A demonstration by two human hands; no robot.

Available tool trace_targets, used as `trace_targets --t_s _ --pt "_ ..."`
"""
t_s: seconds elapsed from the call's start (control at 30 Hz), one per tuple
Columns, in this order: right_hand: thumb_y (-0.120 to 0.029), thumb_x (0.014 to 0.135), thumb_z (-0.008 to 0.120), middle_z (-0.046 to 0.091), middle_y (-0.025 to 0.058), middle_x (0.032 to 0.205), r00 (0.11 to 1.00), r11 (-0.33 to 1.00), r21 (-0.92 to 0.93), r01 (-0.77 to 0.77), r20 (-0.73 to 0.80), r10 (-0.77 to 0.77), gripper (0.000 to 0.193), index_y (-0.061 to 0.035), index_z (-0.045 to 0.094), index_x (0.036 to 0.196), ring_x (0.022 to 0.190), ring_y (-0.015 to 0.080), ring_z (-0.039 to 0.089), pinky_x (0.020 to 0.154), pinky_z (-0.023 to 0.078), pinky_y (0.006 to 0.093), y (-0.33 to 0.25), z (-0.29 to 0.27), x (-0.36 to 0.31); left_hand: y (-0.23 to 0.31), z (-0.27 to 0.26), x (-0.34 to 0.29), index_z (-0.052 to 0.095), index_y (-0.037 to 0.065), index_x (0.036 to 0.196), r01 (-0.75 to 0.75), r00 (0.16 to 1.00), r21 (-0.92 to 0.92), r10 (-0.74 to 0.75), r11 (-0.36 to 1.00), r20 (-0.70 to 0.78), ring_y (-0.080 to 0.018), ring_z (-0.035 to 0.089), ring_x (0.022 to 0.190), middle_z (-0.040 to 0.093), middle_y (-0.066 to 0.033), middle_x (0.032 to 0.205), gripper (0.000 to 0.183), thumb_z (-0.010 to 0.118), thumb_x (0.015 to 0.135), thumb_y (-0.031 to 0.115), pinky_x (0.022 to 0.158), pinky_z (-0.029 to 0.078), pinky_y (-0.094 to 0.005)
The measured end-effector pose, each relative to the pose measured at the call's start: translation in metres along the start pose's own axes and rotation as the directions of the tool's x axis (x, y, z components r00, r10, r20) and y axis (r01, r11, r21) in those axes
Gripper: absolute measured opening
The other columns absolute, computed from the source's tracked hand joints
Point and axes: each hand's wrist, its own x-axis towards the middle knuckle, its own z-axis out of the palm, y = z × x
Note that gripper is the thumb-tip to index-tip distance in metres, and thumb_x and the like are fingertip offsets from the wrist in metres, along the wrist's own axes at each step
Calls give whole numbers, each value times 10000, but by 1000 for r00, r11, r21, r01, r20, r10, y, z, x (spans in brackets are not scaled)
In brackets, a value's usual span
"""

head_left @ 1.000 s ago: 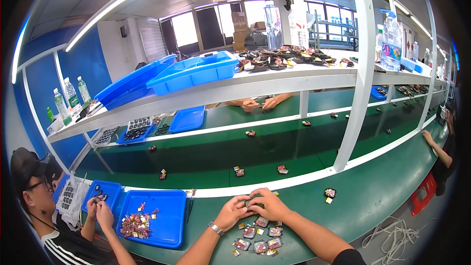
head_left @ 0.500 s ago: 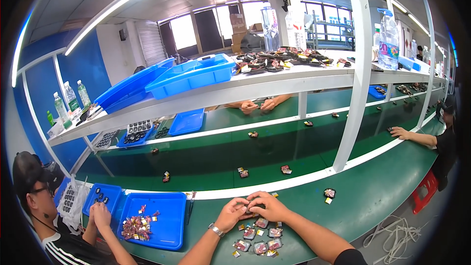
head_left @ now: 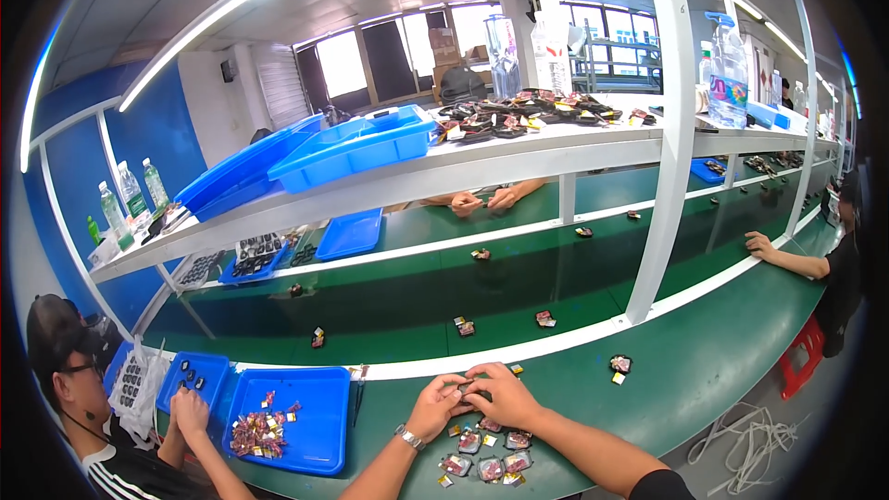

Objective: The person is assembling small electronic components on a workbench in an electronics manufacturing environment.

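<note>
My left hand [head_left: 439, 406] and my right hand [head_left: 503, 397] meet above the green bench [head_left: 593, 417]. Both are closed around a small dark piece [head_left: 466, 393], mostly covered by my fingers; its kind cannot be made out. A silver watch is on my left wrist. Just below my hands lies a group of small clear-and-dark units [head_left: 490, 469] with reddish parts and yellow-white tags. Another such unit [head_left: 619, 365] sits alone to the right.
Left of me stands a blue tray [head_left: 329, 435] of reddish tagged parts, beside a co-worker [head_left: 69, 361]. Beyond the white rail, a green belt [head_left: 417, 315] carries spaced units. White posts [head_left: 659, 157] hold a shelf with blue bins [head_left: 352, 150]. Another person's hand [head_left: 761, 245] rests far right.
My hands stay together on the small piece, with slight finger movement. The units on the belt have shifted a little to the right. The far-right person's hand has lifted slightly.
</note>
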Motion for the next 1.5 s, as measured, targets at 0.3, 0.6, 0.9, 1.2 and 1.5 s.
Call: trace_targets --t_s 0.3,0.6,0.9,1.2,1.5 --pt "-116 766 710 599 77 1135 978 998 -48 45 -201 -54 127 -70 710 886 1111 273 517 942 443 376 -8 8 -1 -10 -10 4 466 37 1185 -47 998 -161 53 986 32 -261 591 1097 573 -174 1198 216 465 970 56 943 505 -441" --pt "-139 788 701 599 65 1173 985 990 132 -55 -155 75 115 -94 724 891 1130 279 507 972 423 385 1 12 -2 -12 -10 5 468 36 1168 -44 999 -144 47 989 23 -269 578 1124 536 -204 1273 206 476 962 48 962 494 -445" --pt "-129 775 711 594 63 1214 991 990 140 -13 -132 32 140 -96 729 911 1180 282 486 1001 405 387 1 12 1 -14 -6 2 471 46 1138 -83 996 -145 88 986 25 -263 573 1134 517 -201 1308 181 502 961 62 969 489 -435" --pt "-104 770 697 565 88 1256 991 994 78 75 -120 -66 228 -108 720 996 1227 297 457 1029 377 411 -5 11 0 -17 -15 5 474 59 1119 -107 994 -122 109 987 11 -259 558 1149 510 -187 1317 165 518 962 86 967 486 -425" --pt "-87 745 686 600 79 1193 977 996 86 37 -211 -18 138 -83 728 877 1177 296 496 991 417 399 -4 9 -1 -16 -8 4 473 62 1120 -113 992 -173 120 978 32 -263 543 1170 486 -186 1347 175 530 956 85 982 476 -454"
